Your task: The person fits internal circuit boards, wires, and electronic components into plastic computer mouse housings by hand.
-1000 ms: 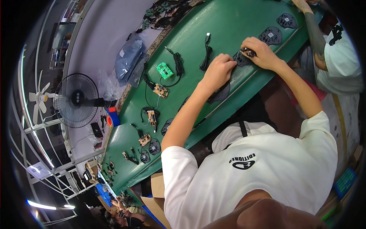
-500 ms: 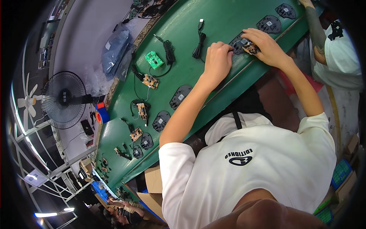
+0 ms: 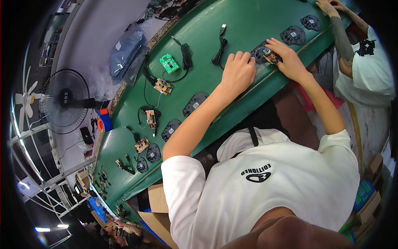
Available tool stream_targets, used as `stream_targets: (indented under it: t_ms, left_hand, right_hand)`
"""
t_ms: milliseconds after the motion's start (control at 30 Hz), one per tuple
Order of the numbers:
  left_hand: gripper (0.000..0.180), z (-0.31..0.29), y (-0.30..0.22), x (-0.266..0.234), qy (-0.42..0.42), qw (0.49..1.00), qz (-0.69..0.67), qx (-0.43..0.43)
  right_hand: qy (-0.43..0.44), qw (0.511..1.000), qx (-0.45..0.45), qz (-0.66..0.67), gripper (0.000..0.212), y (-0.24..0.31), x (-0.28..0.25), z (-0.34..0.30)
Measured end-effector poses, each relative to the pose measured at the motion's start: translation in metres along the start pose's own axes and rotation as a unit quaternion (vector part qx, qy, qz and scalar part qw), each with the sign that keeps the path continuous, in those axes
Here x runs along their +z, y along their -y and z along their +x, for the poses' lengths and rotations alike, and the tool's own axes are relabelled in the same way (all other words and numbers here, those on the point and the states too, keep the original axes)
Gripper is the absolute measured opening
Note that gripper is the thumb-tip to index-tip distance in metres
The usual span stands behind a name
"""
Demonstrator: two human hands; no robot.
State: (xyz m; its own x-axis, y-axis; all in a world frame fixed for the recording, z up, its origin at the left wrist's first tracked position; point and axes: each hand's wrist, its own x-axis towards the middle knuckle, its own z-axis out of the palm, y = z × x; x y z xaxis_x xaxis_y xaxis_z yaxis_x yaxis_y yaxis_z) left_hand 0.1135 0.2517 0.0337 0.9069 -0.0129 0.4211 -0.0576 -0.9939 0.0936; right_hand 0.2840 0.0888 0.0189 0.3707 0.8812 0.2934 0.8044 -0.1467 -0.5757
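My right hand (image 3: 289, 63) has its fingers closed round a small brown circuit board (image 3: 271, 57) with components. The board sits over the near end of a black plastic base plate (image 3: 258, 52) on the green bench. Just left of it, my left hand (image 3: 239, 71) is curled with its knuckles up. Its fingertips are hidden, so whatever they grip does not show. A coiled black cable (image 3: 219, 54) with a USB plug runs down toward this hand.
More black base plates (image 3: 292, 35) line the near edge, with brown boards (image 3: 163, 86) and a green board (image 3: 169, 63) beyond. A fan (image 3: 66, 101) and blue tape roll (image 3: 104, 120) stand left. At upper right are a co-worker's hands (image 3: 328, 7); below the bench, a cardboard box (image 3: 159, 199).
My left hand has rolled over, hiding its fingertips. My right hand stays at the board. The co-worker's hands have come further into view, and the whole view has shifted slightly.
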Motion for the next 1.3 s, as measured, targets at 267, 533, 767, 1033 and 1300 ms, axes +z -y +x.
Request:
stream_targets:
  t_ms: [267, 533, 767, 1033, 1300]
  left_hand:
    - [0.012, -0.032, 0.038, -0.031, 0.057, 0.998, -0.003, -0.023]
    - [0.018, -0.045, 0.042, -0.042, 0.063, 0.995, 0.034, 0.066]
    - [0.017, -0.038, 0.049, -0.043, 0.072, 0.996, -0.041, 0.009]
    - [0.014, -0.034, 0.052, -0.026, 0.039, 0.943, -0.247, -0.220]
    - [0.019, -0.032, 0.063, -0.023, 0.059, 0.916, -0.313, -0.242]
  right_hand:
    - [-0.012, 1.000, -0.003, 0.009, 0.055, 0.049, 0.042, 0.013]
    - [0.002, 0.998, -0.014, 0.057, 0.044, 0.056, 0.037, 0.032]
    - [0.085, 0.990, 0.002, 0.112, 0.030, 0.056, 0.025, 0.059]
    - [0.076, 0.988, 0.010, 0.133, 0.025, 0.053, 0.026, 0.069]
    - [0.048, 0.998, 0.023, 0.015, 0.024, 0.054, 0.034, 0.085]
